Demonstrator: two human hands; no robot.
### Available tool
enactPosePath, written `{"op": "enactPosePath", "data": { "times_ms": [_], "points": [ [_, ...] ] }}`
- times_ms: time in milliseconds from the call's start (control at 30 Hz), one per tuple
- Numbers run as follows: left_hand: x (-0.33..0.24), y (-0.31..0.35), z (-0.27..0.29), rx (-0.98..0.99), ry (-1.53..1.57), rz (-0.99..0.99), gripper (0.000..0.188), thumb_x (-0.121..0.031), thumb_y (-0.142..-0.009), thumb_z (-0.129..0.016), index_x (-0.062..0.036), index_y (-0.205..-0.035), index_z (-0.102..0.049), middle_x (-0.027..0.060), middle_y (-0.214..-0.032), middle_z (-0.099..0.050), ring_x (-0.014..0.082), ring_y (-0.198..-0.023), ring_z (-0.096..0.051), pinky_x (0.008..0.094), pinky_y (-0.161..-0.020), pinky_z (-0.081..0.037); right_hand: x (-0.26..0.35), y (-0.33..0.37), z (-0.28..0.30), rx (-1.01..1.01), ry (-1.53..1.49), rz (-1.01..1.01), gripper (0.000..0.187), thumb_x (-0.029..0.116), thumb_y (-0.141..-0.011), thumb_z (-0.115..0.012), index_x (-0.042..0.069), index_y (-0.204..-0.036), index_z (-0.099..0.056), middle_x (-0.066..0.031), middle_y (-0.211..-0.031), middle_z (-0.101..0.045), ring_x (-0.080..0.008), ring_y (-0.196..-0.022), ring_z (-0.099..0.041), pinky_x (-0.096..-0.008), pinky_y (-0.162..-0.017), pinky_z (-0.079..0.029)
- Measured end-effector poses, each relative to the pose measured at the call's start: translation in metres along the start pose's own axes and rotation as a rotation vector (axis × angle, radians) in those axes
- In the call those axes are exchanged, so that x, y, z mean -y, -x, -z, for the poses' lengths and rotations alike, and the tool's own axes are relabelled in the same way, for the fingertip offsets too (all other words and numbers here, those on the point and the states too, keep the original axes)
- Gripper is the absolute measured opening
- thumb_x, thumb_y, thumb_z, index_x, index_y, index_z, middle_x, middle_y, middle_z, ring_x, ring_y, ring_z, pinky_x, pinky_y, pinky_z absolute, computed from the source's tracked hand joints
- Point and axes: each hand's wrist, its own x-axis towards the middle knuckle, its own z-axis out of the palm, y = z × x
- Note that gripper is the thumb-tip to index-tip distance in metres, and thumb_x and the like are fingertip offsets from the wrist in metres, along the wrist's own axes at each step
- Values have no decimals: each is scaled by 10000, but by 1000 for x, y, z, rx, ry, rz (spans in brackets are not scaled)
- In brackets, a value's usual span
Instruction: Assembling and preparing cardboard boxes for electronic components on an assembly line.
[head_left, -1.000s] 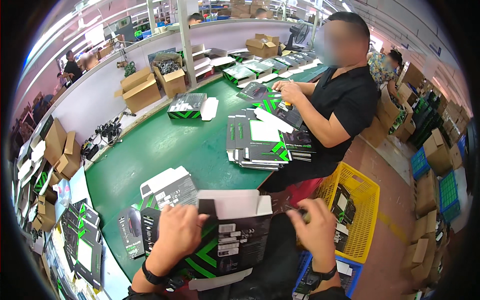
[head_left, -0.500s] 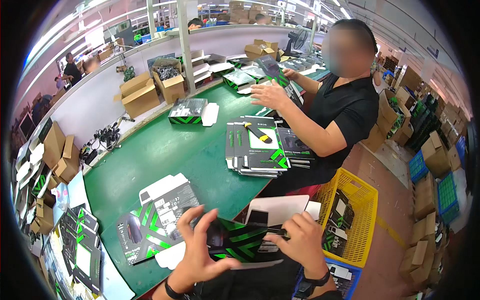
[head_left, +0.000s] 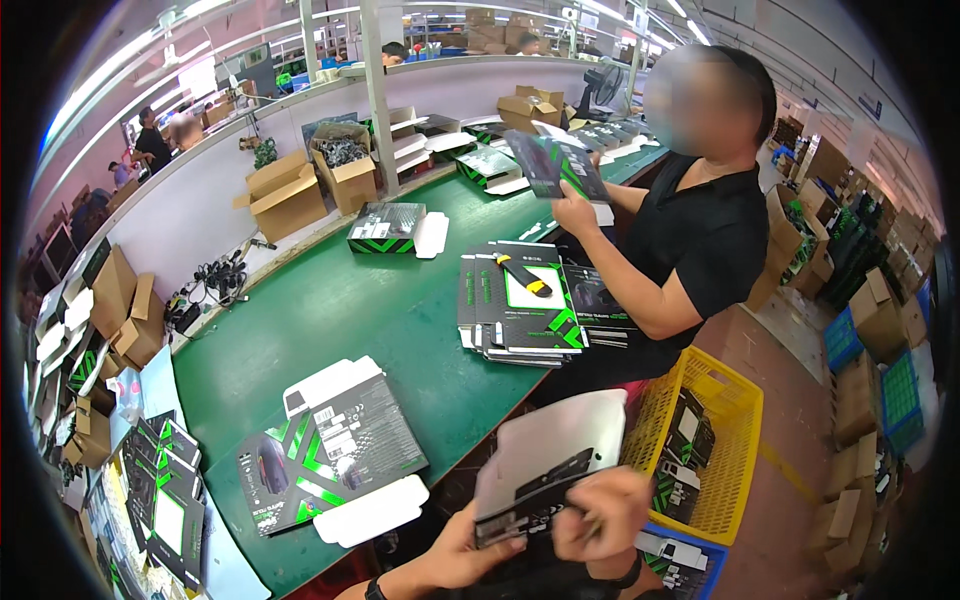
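Black carton (head_left: 530, 497), head view: low in frame, off the near edge of the green table (head_left: 370, 315), tilted, white flap (head_left: 550, 435) standing up. Clamped at lower left by left hand (head_left: 465, 550), thumb on near face. Close by right end: right hand (head_left: 605, 515), blurred, fingers curled; no way to tell whether closed on anything.

Probable step: working on the flapped carton between both hands. Next move likely calling for steady left grip, right fingers finding an edge, flap uncreased.

Tight on the right: yellow basket (head_left: 740, 450) near flap, blue crate (head_left: 690, 537) beside right wrist. More room leftward, over green surface between lying carton (head_left: 380, 430) and stack of flat cartons (head_left: 480, 290), knife (head_left: 525, 277) on top. Beyond stack: co-worker (head_left: 700, 240), worth keeping clear of.
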Motion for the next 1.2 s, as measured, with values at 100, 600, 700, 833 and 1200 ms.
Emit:
{"op": "enactPosePath", "data": {
  "times_ms": [100,600,700,833,1200],
  "points": [
    [11,8,21,-88,298,142,514,59,-899,-704,28,-1382,-531,138,-1242,-685,226,-1112,-679,371,-926,-593,-30,23,7,23,-18,-507,447,299,-862,-785,13,-1157,-607,-80,-1002,-560,-142,-703,-460,-293,-647,-425],
    [48,14,46,-250,571,412,435,81,-884,-693,14,-1305,-604,131,-1204,-718,222,-1071,-705,377,-934,-581,-59,122,3,314,-807,-1429,558,329,-886,-834,-66,-1219,-623,-47,-1026,-719,-144,-923,-663,-298,-835,-533],
    [76,14,48,-245,543,461,421,90,-900,-661,21,-1310,-597,139,-1214,-714,225,-1070,-705,381,-937,-583,-67,143,5,450,-296,-1145,614,364,-875,-838,-44,-1259,-585,-88,-903,-722,-189,-789,-675,-314,-731,-542],
    [85,9,47,-204,644,494,422,107,-897,-647,32,-1308,-593,154,-1207,-713,243,-1025,-724,383,-909,-601,-48,120,7,508,128,-951,873,381,-819,-870,-5,-1454,-412,-178,-1121,-624,-289,-1037,-629,-387,-918,-507],
    [112,-14,23,-269,-100,50,953,-133,-879,-780,-95,-1604,-163,121,-1259,-629,184,-1113,-623,361,-1010,-493,-69,120,22,466,-562,-943,562,351,-847,-767,-10,-1241,-592,-151,-1128,-594,-279,-1031,-604,-356,-926,-459]
  ]
}}
